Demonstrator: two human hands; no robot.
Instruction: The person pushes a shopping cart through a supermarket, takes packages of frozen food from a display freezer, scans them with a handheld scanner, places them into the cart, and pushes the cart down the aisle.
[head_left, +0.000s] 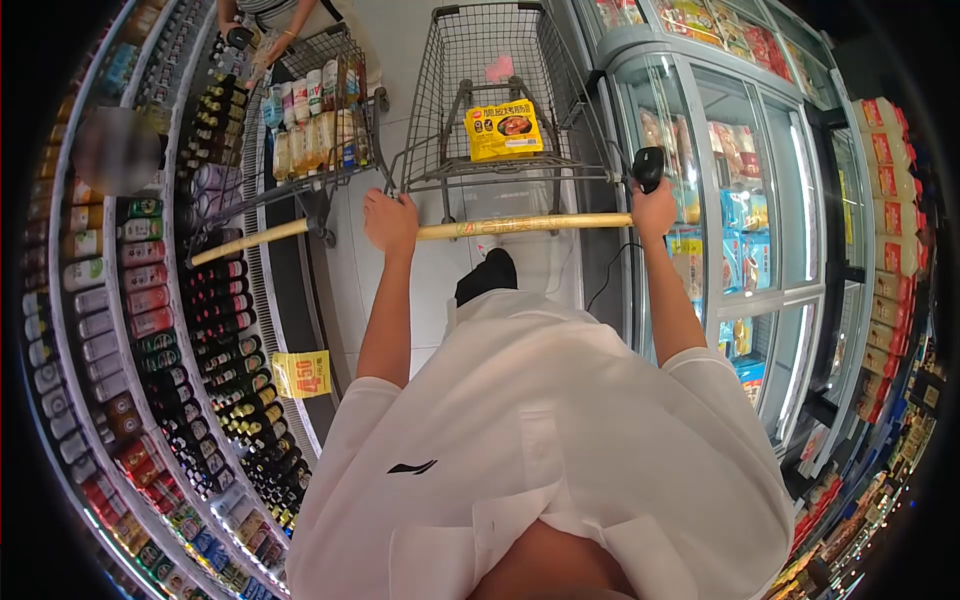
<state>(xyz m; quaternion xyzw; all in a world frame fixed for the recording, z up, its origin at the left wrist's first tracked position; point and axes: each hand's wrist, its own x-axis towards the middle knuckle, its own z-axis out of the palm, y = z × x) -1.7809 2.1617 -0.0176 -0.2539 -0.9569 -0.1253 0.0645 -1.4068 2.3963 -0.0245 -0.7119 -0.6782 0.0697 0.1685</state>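
Observation:
My left hand (390, 220) is closed around the left end of the yellow shopping cart handle (525, 228). My right hand (654, 208) is closed at the handle's right end. A black rounded device (648, 168) sticks up from its fingers, and a thin dark cable (607, 275) hangs below. In front of me stands the grey wire shopping cart (490, 30). A yellow sausage pack (503, 130) with a food picture rests in its near part, upright or leaning. Which fingers bear on the device is unclear.
Another cart (345, 165) with bottles and packs stands ahead left; a person's hands (270, 48) are beside it. Drink shelves (150, 290) curve along my left, with a yellow price sign (301, 375). Glass-door freezers (750, 200) line the right. A pink patch (499, 68) shows through the cart.

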